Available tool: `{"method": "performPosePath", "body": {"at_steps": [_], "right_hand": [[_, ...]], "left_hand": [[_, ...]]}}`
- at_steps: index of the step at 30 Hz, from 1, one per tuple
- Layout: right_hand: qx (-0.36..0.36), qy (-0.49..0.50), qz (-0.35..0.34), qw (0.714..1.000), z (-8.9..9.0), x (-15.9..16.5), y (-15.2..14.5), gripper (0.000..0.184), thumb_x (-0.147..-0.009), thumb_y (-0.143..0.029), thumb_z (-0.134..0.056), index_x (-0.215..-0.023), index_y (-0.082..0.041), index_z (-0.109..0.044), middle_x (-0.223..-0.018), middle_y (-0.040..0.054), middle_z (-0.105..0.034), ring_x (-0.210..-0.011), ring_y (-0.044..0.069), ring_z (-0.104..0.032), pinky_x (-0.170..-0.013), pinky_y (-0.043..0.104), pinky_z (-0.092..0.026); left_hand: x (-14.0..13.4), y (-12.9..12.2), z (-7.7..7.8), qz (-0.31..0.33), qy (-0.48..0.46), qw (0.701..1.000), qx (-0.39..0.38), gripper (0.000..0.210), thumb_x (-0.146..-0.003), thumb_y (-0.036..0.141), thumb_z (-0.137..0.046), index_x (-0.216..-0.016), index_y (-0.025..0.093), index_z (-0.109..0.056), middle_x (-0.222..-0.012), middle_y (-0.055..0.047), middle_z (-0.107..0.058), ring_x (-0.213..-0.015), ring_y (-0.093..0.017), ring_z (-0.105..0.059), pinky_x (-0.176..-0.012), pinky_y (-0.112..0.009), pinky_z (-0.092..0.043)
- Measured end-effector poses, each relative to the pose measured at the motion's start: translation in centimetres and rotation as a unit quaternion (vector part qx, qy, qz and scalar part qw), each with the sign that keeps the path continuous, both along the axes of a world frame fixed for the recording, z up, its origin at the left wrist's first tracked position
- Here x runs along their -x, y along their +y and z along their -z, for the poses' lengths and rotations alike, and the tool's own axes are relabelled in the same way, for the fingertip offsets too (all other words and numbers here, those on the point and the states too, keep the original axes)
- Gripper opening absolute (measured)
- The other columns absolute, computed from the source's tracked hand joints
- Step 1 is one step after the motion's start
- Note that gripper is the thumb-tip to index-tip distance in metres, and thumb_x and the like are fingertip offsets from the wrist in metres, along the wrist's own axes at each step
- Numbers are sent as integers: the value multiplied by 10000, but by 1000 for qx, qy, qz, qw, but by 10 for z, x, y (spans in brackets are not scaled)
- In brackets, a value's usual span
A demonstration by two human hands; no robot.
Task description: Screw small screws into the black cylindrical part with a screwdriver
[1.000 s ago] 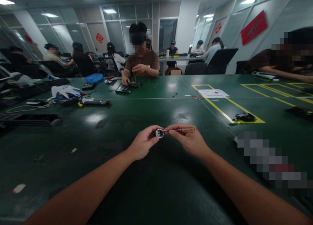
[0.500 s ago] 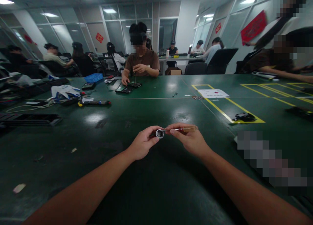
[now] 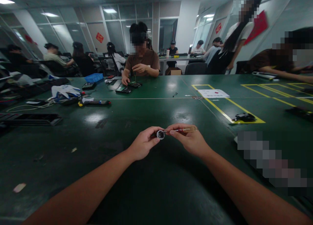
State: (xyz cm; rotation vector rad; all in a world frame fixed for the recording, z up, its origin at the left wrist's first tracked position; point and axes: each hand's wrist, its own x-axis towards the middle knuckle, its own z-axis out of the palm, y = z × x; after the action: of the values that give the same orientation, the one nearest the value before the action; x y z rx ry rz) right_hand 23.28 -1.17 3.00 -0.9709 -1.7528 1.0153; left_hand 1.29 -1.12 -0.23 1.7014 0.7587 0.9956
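Note:
Between the thumb and fingers of my left hand (image 3: 144, 143) is a small round part (image 3: 160, 135), with a pale rim and a dark hollow inside facing me. My right hand (image 3: 187, 139) is closed around a screwdriver (image 3: 187, 129) with a clear amber handle and a red band. Its thin metal shaft points left, and the tip is at the rim of the round part. Whether the tip touches the inside is too small to tell. Both hands are held above the green table (image 3: 137, 192).
White-and-blue gloves (image 3: 65, 91), a pen-shaped tool (image 3: 96, 103) and a blue basket (image 3: 94, 77) lie at the left. A paper sheet (image 3: 214, 93) and a black part (image 3: 244, 117) sit by yellow tape at the right. A co-worker (image 3: 141, 63) sits opposite.
The round part has turned slightly and shifted a little to the right, and the screwdriver tip sits a bit lower at its rim. A person at the back right has moved left.

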Motion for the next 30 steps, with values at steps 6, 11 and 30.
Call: {"method": "performPosePath", "body": {"at_steps": [6,11,30], "right_hand": [[3,-3,-1,1000,-1,0,0,140,-869,-323,-686,-930,-227,-769,-903,49,-781,-867,219,-727,-825,393,-563],[3,-2,0,1000,-2,0,-1,146,-866,-326,-684,-926,-224,-769,-893,49,-781,-858,219,-727,-813,390,-567],[-19,-27,13,999,-3,1,-3,155,-879,-318,-664,-915,-206,-764,-861,56,-771,-812,219,-715,-743,363,-551]], "left_hand": [[1,3,7,4,0,1000,-8,359,-906,235,-620,-1264,203,-615,-1265,-97,-639,-1202,-260,-588,-1071,-422,-428],[0,3,8,5,-4,1000,-9,367,-907,236,-621,-1272,205,-609,-1271,-95,-635,-1202,-256,-587,-1065,-420,-433],[1,1,4,-10,2,1000,-6,358,-910,230,-620,-1265,191,-615,-1258,-103,-630,-1175,-251,-592,-1045,-404,-449]]}}
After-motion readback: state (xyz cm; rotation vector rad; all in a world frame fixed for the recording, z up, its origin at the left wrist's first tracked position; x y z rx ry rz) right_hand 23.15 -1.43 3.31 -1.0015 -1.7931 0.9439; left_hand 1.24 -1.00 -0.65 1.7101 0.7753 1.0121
